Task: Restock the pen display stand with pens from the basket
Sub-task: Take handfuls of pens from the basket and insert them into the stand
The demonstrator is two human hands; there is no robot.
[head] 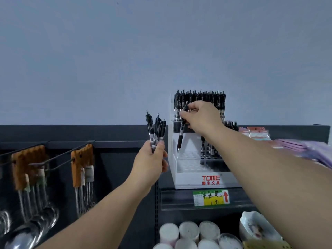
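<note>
Grey-blue wall (161, 51) is filling the upper half of the frame, and below it, right of centre, the white pen display stand (190, 180) is sitting on a dark shelf (179, 196). The black pen (181, 135) over the stand's lower tier is hanging almost upright, tip pointing down at the holes, clicker end up and leaning slightly right. My right hand (201, 117) is pinching it near its upper end between thumb and fingers. My left hand (150, 164), at centre frame, is gripping a bunch of pens (156, 130) by their lower ends, clickers pointing up and fanning a little. A row of pens (199, 99) is standing upright along the stand's top tier. A yellow price label (212, 198) is showing on the shelf edge just below the stand, and packs of spoons (36, 177) are hanging from hooks at lower left.
</note>
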